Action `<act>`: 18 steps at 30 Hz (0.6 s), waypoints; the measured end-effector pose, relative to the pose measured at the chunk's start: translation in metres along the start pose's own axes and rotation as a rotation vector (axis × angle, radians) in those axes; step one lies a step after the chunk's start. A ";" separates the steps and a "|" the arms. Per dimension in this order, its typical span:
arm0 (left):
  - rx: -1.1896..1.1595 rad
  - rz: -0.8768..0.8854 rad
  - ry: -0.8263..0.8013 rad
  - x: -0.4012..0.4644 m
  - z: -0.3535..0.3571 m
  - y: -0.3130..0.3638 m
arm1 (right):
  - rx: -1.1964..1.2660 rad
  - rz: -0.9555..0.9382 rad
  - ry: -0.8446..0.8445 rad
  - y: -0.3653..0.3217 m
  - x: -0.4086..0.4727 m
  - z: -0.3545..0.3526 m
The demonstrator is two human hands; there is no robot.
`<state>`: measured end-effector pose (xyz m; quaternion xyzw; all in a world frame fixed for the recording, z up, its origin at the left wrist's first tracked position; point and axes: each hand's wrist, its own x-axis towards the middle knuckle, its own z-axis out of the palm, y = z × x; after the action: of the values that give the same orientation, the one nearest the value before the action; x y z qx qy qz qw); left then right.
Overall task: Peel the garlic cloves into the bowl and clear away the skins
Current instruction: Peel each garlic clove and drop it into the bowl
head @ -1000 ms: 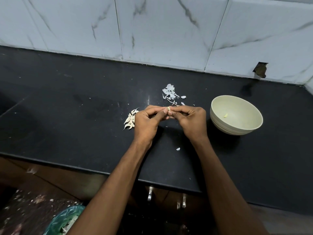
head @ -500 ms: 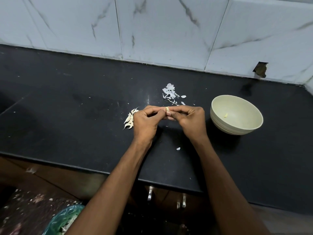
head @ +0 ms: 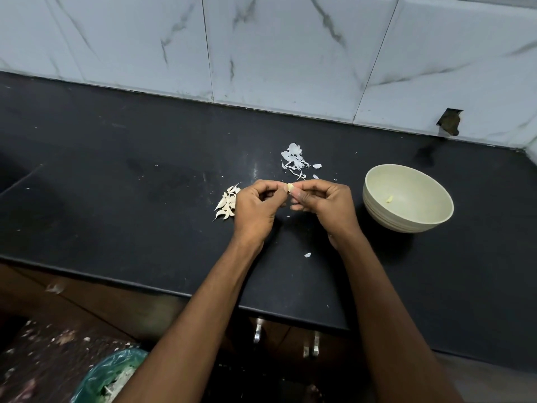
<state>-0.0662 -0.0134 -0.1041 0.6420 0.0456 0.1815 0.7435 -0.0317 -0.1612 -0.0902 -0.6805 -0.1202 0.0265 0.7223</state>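
Centrally, a small pale yellow garlic clove (head: 289,187) is pinched between the fingertips of both hands above a black stone countertop (head: 116,199). The left hand (head: 257,209) has its fingers curled inward, thumb and forefinger meeting at the clove's left end. The right hand (head: 324,202) is likewise curled, its thumb and forefinger gripping the clove's right end, so the two hands touch at the clove. Just beside the left hand, on its left, lies a small heap of unpeeled cream-coloured garlic cloves (head: 226,203), partly hidden by the knuckles. Behind the hands, a loose pile of thin white papery garlic skins (head: 295,159) rests on the counter, with a few scraps trailing towards the fingers. One more white scrap of skin (head: 307,255) lies between the forearms, nearer the counter's front edge. To the right of the right hand, near but apart from it, stands a round pale green bowl (head: 377,210) with one small yellowish peeled piece (head: 389,199) inside. White marble-patterned wall tiles (head: 276,48) rise behind the counter. Low at the left, a bin lined with a green plastic bag (head: 113,373) shows below the counter edge.
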 end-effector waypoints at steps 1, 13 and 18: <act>0.001 0.002 -0.007 0.000 0.000 0.000 | 0.023 0.027 -0.004 0.000 0.000 0.000; -0.175 -0.129 -0.007 0.000 0.003 0.001 | 0.188 0.155 -0.024 -0.005 -0.002 0.002; -0.079 -0.046 0.003 -0.002 0.002 0.001 | 0.018 0.012 0.002 -0.005 -0.003 0.007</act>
<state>-0.0672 -0.0156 -0.1034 0.6108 0.0541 0.1670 0.7721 -0.0366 -0.1557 -0.0858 -0.6748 -0.1152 0.0313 0.7282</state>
